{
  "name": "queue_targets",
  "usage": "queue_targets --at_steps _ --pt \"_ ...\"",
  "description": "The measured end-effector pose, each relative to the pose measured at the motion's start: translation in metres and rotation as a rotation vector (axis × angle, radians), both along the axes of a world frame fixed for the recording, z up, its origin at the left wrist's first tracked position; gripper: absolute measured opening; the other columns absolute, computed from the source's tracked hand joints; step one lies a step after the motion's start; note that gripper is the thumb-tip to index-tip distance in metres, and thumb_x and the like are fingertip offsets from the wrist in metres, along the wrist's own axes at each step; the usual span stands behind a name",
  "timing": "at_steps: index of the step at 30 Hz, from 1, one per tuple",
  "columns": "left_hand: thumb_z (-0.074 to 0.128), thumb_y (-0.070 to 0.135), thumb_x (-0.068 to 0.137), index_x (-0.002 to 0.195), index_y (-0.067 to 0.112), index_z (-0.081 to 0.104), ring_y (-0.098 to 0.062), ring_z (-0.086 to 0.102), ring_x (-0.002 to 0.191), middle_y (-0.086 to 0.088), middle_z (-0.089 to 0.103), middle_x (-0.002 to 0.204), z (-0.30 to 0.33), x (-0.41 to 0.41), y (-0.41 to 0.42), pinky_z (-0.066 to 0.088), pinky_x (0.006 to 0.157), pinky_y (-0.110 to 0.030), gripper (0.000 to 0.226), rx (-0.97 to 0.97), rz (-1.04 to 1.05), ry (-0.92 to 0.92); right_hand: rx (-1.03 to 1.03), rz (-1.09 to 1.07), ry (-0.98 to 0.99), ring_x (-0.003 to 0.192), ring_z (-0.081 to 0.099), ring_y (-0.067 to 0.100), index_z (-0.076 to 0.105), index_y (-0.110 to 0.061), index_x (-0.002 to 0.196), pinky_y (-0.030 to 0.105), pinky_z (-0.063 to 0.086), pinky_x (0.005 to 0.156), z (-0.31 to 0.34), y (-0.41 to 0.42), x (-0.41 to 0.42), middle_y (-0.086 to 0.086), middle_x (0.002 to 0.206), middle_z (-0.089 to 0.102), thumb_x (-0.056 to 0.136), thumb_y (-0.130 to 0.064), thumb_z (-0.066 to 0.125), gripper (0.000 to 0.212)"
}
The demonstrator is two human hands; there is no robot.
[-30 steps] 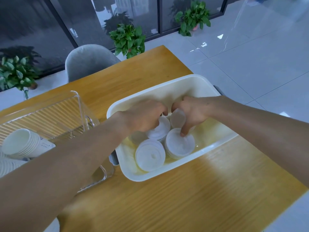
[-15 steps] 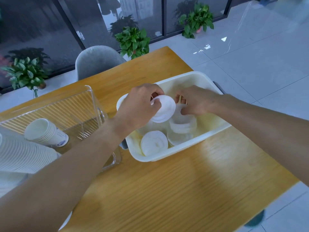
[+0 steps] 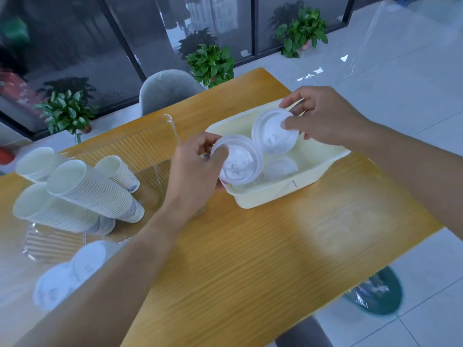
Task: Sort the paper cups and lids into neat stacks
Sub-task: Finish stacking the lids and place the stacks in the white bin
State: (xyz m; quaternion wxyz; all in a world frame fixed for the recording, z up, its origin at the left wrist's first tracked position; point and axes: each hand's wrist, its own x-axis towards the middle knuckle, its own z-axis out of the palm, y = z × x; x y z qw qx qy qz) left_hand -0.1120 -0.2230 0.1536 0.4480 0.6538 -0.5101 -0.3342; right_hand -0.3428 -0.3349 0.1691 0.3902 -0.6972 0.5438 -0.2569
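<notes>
My left hand (image 3: 194,171) grips a stack of white plastic lids (image 3: 238,162) above the near left corner of the cream tub (image 3: 275,194). My right hand (image 3: 323,116) pinches another white lid (image 3: 271,132) over the tub's middle. More lids (image 3: 280,169) lie inside the tub. Long stacks of white paper cups (image 3: 82,194) lie on their sides at the left, with a shorter cup stack (image 3: 117,172) behind them. A leaning row of lids (image 3: 70,274) sits at the near left.
A clear plastic bin (image 3: 155,144) stands between the cups and the tub on the wooden table (image 3: 275,259). A grey chair (image 3: 167,88) and potted plants (image 3: 213,63) are beyond the far edge. The table's right edge drops to a tiled floor.
Both hands have risen out of the tub, each with lids; the left hand's stack moved toward me and left. My view swung left, which brings the cup stacks and near lids into sight.
</notes>
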Motion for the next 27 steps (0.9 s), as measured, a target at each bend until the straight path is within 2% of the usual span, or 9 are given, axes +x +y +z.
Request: queue_targets --at_steps 3,8,11,16,19,21,24,26,27 --pt "0.064 0.018 0.1 0.095 0.015 0.072 -0.017 0.049 0.038 0.002 0.066 0.067 -0.011 0.001 0.033 0.038 0.039 -0.027 0.01 0.043 -0.009 0.038 0.032 0.032 0.016 0.059 0.068 0.008 0.069 -0.025 0.111 0.023 0.048 0.059 0.002 0.036 -0.006 -0.007 0.086 0.075 0.09 -0.019 0.075 0.023" --pt "0.065 0.021 0.1 0.092 0.018 0.073 -0.015 0.05 0.041 0.006 0.065 0.067 -0.048 0.003 0.077 0.038 0.04 -0.024 0.011 0.181 0.001 0.092 0.143 0.031 -0.015 0.063 0.065 0.011 0.071 -0.028 0.103 0.029 0.053 0.062 -0.017 0.089 -0.017 -0.005 0.087 0.074 0.089 -0.022 0.077 0.016" --pt "0.066 0.023 0.1 0.098 0.016 0.072 -0.019 0.058 0.047 -0.001 0.069 0.079 -0.074 0.006 0.095 0.043 0.042 -0.028 0.01 0.29 -0.044 0.116 0.222 0.018 -0.009 0.067 0.063 0.011 0.071 -0.031 0.103 0.034 0.055 0.063 -0.041 0.113 -0.02 -0.004 0.095 0.074 0.089 -0.025 0.078 0.016" --pt "0.067 0.022 0.1 0.115 0.016 0.067 -0.021 0.073 0.065 -0.01 0.072 0.096 -0.113 0.01 0.105 0.061 0.055 -0.036 0.015 0.429 -0.125 0.128 0.298 -0.03 0.025 0.057 0.067 0.004 0.067 -0.026 0.103 0.023 0.055 0.053 -0.087 0.138 -0.014 -0.005 0.096 0.073 0.092 -0.022 0.076 0.015" --pt "0.068 0.024 0.1 0.122 0.014 0.068 -0.015 0.076 0.079 -0.001 0.076 0.095 -0.133 0.014 0.109 0.065 0.07 -0.039 0.025 0.475 -0.13 0.116 0.371 -0.031 0.03 0.07 0.076 0.014 0.067 -0.023 0.111 0.032 0.064 0.068 -0.112 0.145 -0.009 -0.002 0.103 0.073 0.093 -0.021 0.075 0.02" --pt "0.067 0.031 0.099 0.121 0.022 0.068 -0.014 0.075 0.086 0.0 0.077 0.097 -0.14 0.018 0.113 0.065 0.077 -0.039 0.024 0.484 -0.121 0.03 0.39 -0.032 0.058 0.075 0.077 0.017 0.067 -0.024 0.118 0.034 0.065 0.076 -0.123 0.149 -0.007 -0.002 0.11 0.074 0.094 -0.021 0.073 0.025" --pt "0.062 0.036 0.1 0.128 0.029 0.064 0.0 0.067 0.097 0.01 0.067 0.123 -0.135 0.023 0.117 0.051 0.066 -0.01 0.029 0.412 -0.13 -0.205 0.319 -0.012 0.216 0.093 0.072 0.007 0.066 -0.026 0.13 0.021 0.054 0.077 -0.127 0.149 -0.01 -0.008 0.124 0.07 0.094 -0.029 0.07 0.036" --pt "0.062 0.033 0.1 0.126 0.029 0.066 0.008 0.062 0.101 0.019 0.063 0.124 -0.122 0.023 0.115 0.045 0.067 -0.006 0.027 0.304 -0.134 -0.251 0.245 -0.005 0.277 0.107 0.067 0.007 0.067 -0.025 0.13 0.023 0.051 0.084 -0.116 0.147 -0.011 -0.01 0.127 0.068 0.095 -0.031 0.069 0.036" --pt "0.063 0.031 0.1 0.123 0.029 0.068 0.008 0.061 0.101 0.02 0.064 0.12 -0.114 0.022 0.112 0.045 0.071 -0.008 0.024 0.23 -0.142 -0.257 0.207 -0.001 0.271 0.108 0.067 0.006 0.07 -0.025 0.123 0.024 0.053 0.087 -0.108 0.145 -0.011 -0.011 0.123 0.07 0.095 -0.031 0.069 0.029"
